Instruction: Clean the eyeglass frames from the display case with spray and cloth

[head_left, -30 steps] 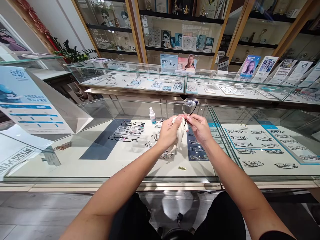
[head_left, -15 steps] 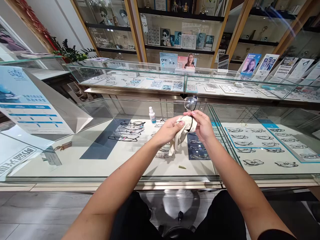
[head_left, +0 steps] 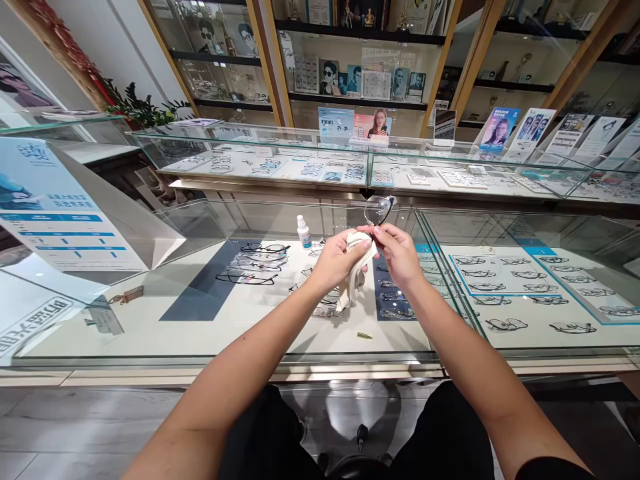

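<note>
A cream-coloured cleaning cloth point(head_left: 356, 277) is bunched in my left hand point(head_left: 341, 259), its loose end hanging below the fingers. The cloth wraps the near part of a pair of eyeglasses point(head_left: 379, 211). One clear lens with a thin, dark-edged rim sticks up beyond my fingertips; the other lens is hidden by cloth and fingers. My right hand point(head_left: 399, 255) is closed, pinching the frame near its middle, right beside the cloth. Both hands are held above the glass counter point(head_left: 280, 333), fingertips close together. A small white spray bottle point(head_left: 303, 233) stands on the counter just left of them.
Rows of eyeglasses point(head_left: 260, 261) are displayed under the glass on both sides. A large folded sign point(head_left: 75, 207) stands at the left. Behind is another glass showcase point(head_left: 240, 160) with leaflets on top. A small gold-coloured piece point(head_left: 365, 335) lies near the front edge.
Both hands have shifted slightly left and the right hand has turned. The cloth covers less of the frame's right side, and the exposed lens has tilted.
</note>
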Action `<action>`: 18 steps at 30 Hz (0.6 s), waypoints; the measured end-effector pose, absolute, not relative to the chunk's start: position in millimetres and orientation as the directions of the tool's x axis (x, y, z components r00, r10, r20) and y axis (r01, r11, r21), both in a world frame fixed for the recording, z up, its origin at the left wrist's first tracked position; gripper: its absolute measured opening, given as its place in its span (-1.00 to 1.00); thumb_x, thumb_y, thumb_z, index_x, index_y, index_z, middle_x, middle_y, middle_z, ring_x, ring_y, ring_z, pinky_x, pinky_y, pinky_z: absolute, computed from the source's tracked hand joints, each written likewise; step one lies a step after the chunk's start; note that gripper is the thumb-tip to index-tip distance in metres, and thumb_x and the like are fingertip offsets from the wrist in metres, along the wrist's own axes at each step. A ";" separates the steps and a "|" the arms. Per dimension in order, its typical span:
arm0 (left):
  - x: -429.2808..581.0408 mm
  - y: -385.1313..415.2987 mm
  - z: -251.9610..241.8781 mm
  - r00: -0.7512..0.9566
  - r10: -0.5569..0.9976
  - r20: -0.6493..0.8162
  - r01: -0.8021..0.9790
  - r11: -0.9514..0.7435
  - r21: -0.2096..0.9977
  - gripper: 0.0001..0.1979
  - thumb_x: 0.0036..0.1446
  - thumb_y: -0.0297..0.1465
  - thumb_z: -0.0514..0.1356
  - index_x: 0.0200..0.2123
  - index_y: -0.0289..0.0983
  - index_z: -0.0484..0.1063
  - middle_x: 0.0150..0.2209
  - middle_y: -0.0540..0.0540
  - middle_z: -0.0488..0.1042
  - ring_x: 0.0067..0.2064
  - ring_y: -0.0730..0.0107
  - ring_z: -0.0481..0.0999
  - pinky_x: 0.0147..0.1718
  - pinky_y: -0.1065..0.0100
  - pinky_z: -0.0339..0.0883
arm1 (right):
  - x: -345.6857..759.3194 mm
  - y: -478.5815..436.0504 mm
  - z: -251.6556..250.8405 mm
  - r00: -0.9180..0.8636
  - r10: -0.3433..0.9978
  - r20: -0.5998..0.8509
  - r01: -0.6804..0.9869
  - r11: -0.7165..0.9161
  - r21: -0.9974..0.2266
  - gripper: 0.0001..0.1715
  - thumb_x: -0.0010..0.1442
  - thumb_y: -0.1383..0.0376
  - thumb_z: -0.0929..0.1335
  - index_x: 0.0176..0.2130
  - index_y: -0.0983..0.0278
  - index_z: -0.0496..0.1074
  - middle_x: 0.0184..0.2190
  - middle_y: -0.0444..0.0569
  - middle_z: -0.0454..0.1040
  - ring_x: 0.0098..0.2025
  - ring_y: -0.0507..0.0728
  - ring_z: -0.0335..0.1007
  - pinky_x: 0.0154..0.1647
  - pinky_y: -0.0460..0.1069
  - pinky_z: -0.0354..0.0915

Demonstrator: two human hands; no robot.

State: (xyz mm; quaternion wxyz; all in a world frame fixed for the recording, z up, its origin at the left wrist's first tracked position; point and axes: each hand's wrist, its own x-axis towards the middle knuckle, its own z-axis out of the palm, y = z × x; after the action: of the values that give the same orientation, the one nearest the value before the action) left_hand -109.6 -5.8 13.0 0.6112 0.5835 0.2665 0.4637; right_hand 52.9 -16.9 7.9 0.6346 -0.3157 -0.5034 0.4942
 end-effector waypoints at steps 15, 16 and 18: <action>-105.0 -6.0 6.8 0.319 0.900 0.297 -0.292 -0.205 0.934 -0.29 0.10 0.24 0.49 -0.09 -0.30 0.60 -0.45 -0.01 0.57 -0.53 0.45 0.47 -0.61 0.44 0.35 | 47.7 -21.8 9.1 -0.004 0.899 0.438 -0.277 0.420 -0.864 -0.57 0.15 -0.13 0.63 -0.36 0.14 0.66 -0.17 -0.05 0.75 -0.32 0.14 0.43 -0.36 0.04 0.42; -105.4 -5.2 6.3 0.333 0.897 0.292 -0.284 -0.199 0.938 -0.28 0.12 0.26 0.47 -0.09 -0.29 0.60 -0.45 0.00 0.57 -0.53 0.44 0.46 -0.57 0.42 0.39 | 47.9 -21.5 8.9 -0.005 0.904 0.427 -0.285 0.408 -0.867 -0.57 0.14 -0.13 0.63 -0.36 0.14 0.65 -0.15 -0.05 0.76 -0.35 0.12 0.41 -0.42 0.03 0.39; -106.9 -2.3 4.5 0.359 0.883 0.303 -0.276 -0.209 0.938 -0.29 0.15 0.28 0.44 -0.12 -0.29 0.59 -0.46 0.01 0.54 -0.50 0.44 0.46 -0.48 0.39 0.43 | 49.2 -19.3 7.9 0.015 0.908 0.418 -0.288 0.404 -0.868 -0.59 0.14 -0.10 0.63 -0.36 0.14 0.65 -0.14 -0.04 0.76 -0.37 0.11 0.42 -0.44 0.02 0.38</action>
State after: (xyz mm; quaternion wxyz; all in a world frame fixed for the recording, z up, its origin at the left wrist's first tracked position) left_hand -106.9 -2.3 4.5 0.5741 0.5915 0.2565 0.5048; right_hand 49.2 -19.3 7.9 0.6494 -0.2931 -0.5294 0.4606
